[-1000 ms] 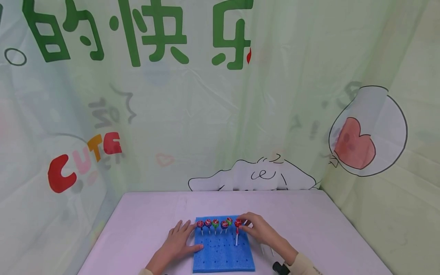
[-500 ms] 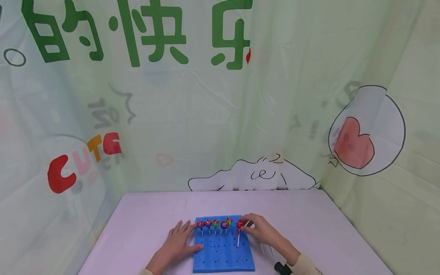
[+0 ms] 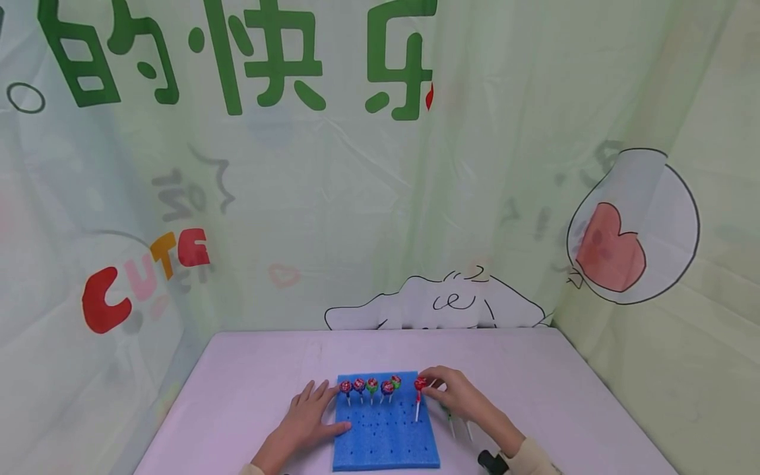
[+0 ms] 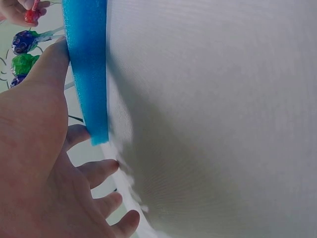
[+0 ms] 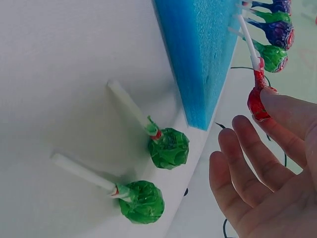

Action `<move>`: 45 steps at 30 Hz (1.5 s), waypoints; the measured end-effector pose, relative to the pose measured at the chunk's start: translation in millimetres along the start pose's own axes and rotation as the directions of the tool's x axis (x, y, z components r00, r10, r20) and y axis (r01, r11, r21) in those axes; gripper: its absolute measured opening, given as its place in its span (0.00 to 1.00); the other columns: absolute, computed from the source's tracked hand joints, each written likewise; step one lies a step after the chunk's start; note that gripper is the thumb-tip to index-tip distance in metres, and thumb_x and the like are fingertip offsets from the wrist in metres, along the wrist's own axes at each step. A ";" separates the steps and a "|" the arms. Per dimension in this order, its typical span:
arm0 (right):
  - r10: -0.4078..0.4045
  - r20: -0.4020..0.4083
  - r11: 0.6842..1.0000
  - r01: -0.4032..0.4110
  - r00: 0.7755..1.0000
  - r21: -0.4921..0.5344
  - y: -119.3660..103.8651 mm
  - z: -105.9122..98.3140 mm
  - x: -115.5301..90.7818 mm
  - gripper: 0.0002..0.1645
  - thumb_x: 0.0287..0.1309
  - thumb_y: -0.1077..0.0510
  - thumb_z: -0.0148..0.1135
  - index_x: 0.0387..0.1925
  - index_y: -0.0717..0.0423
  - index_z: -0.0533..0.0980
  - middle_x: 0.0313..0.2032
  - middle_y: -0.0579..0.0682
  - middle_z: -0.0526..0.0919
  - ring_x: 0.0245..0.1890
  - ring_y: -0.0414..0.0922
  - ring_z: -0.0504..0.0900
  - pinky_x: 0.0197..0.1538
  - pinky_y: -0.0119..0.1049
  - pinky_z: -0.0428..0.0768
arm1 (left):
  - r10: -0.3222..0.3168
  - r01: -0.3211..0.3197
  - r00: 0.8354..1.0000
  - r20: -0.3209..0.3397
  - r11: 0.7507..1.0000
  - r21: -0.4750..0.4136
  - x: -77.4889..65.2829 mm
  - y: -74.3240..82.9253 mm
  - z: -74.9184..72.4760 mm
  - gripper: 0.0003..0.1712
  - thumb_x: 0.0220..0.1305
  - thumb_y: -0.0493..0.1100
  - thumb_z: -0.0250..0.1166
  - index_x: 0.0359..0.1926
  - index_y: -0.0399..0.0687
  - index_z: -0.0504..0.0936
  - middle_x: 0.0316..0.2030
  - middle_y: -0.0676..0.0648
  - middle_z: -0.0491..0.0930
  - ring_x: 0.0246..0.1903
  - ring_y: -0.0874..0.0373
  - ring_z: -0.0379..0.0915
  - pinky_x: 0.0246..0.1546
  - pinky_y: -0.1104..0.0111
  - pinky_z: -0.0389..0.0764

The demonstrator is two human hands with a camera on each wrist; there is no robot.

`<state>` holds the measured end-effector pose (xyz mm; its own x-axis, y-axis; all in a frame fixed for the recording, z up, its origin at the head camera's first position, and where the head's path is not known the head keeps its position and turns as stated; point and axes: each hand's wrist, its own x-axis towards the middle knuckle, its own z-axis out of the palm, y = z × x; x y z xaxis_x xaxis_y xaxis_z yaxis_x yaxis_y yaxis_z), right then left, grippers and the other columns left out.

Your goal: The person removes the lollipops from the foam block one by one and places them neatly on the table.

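Observation:
My left hand [image 3: 309, 415] steadies the left side of a blue foam board [image 3: 386, 442] dotted with small holes. Its thumb lies on the board, and the other fingers are spread along the edge and the table. Between thumb and fingertips my right hand [image 3: 460, 396] pinches a red-wrapped lollipop [image 3: 419, 384] by its head. The white stick points down above the board's right part; whether its tip touches the foam I cannot tell. Several purple and green lollipops [image 3: 372, 384] stand in the board's far part, left of the red one.
Two green lollipops [image 5: 168, 148] lie on the table right of the board, partly hidden by my right hand in the head view. The pale table [image 3: 267, 356] meets a printed curtain [image 3: 356, 218] at the back and sides.
My right hand has shifted slightly to the right with the red lollipop. The left hand and the board have stayed nearly still.

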<state>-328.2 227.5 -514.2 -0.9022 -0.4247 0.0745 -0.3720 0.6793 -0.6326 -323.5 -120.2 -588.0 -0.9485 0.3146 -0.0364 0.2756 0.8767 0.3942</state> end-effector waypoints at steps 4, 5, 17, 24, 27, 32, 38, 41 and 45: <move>0.012 -0.008 1.000 -0.012 1.000 0.004 2.2 -0.2 -1.0 0.18 0.66 0.57 0.64 0.55 0.60 0.80 0.46 0.50 0.85 0.44 0.46 0.82 0.43 0.32 0.82 | 0.005 -0.005 1.000 0.000 1.000 -0.005 -2.2 2.2 -2.4 0.55 0.55 0.81 0.59 0.74 0.52 0.66 0.75 0.37 0.62 0.75 0.30 0.47 0.69 0.32 0.54; 0.014 -0.010 1.000 -0.014 1.000 0.007 2.8 -0.4 -1.3 0.18 0.67 0.57 0.64 0.55 0.60 0.80 0.46 0.50 0.85 0.45 0.46 0.82 0.43 0.33 0.82 | 0.005 -0.005 1.000 0.000 1.000 -0.007 -2.9 2.8 -3.2 0.55 0.55 0.80 0.59 0.74 0.52 0.66 0.74 0.37 0.62 0.75 0.30 0.47 0.69 0.32 0.54; 0.013 0.024 1.000 -0.013 1.000 0.008 6.4 -9.2 -8.9 0.18 0.67 0.54 0.64 0.54 0.58 0.80 0.45 0.47 0.85 0.43 0.45 0.81 0.42 0.32 0.80 | 0.006 -0.007 1.000 -0.005 1.000 -0.022 -4.6 5.2 -4.9 0.55 0.55 0.80 0.59 0.74 0.52 0.66 0.75 0.36 0.61 0.75 0.29 0.46 0.70 0.32 0.53; 0.030 0.028 0.999 -0.031 0.999 0.026 9.6 -14.5 -14.7 0.19 0.67 0.55 0.64 0.55 0.58 0.80 0.45 0.48 0.85 0.43 0.43 0.81 0.41 0.31 0.79 | 0.008 -0.008 1.000 -0.005 1.000 -0.017 -5.9 7.3 -7.3 0.55 0.56 0.79 0.59 0.74 0.51 0.66 0.75 0.36 0.61 0.75 0.29 0.47 0.69 0.32 0.53; 0.030 0.030 0.999 -0.031 0.999 0.024 10.2 -16.5 -17.1 0.19 0.67 0.55 0.63 0.56 0.59 0.79 0.46 0.49 0.85 0.43 0.44 0.81 0.41 0.32 0.79 | 0.013 -0.013 1.000 -0.010 1.000 -0.014 -6.0 7.5 -7.8 0.55 0.56 0.79 0.60 0.73 0.50 0.66 0.74 0.36 0.62 0.75 0.29 0.47 0.69 0.31 0.54; 0.025 0.018 1.000 -0.025 1.000 0.012 14.4 -18.6 -18.9 0.20 0.67 0.54 0.63 0.56 0.60 0.79 0.46 0.49 0.85 0.44 0.46 0.81 0.42 0.32 0.79 | 0.010 -0.010 1.000 -0.014 1.000 -0.012 -4.4 4.7 -4.6 0.55 0.55 0.80 0.59 0.74 0.51 0.66 0.75 0.37 0.61 0.75 0.30 0.47 0.69 0.32 0.54; 0.046 0.003 0.999 -0.046 0.999 0.023 19.7 -21.7 -19.5 0.20 0.67 0.54 0.64 0.56 0.59 0.79 0.47 0.49 0.85 0.45 0.46 0.82 0.43 0.31 0.80 | 0.009 -0.009 1.000 -0.009 1.000 -0.003 -2.8 2.0 -1.6 0.56 0.55 0.81 0.58 0.74 0.51 0.66 0.75 0.37 0.61 0.76 0.30 0.47 0.69 0.32 0.54; 0.060 0.000 0.998 -0.060 0.998 0.030 21.7 -23.3 -20.1 0.20 0.66 0.53 0.64 0.56 0.60 0.79 0.46 0.50 0.85 0.45 0.47 0.82 0.42 0.31 0.80 | 0.009 -0.009 1.000 -0.009 1.000 -0.005 -2.7 2.4 -2.1 0.55 0.55 0.81 0.58 0.74 0.51 0.66 0.75 0.37 0.61 0.76 0.30 0.47 0.69 0.32 0.53; 0.075 -0.008 0.997 -0.075 0.997 0.024 23.1 -24.5 -21.3 0.21 0.65 0.54 0.65 0.55 0.61 0.79 0.46 0.50 0.85 0.45 0.47 0.82 0.42 0.31 0.80 | 0.007 -0.007 1.000 -0.009 1.000 -0.012 -3.5 3.7 -3.4 0.55 0.55 0.80 0.59 0.74 0.51 0.66 0.75 0.37 0.61 0.76 0.30 0.47 0.69 0.32 0.53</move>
<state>-323.0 266.9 -511.5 -0.9292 -0.3680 0.0330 -0.2982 0.6942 -0.6551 -319.6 -119.3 -583.3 -0.9479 0.3174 -0.0258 0.2804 0.8703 0.4050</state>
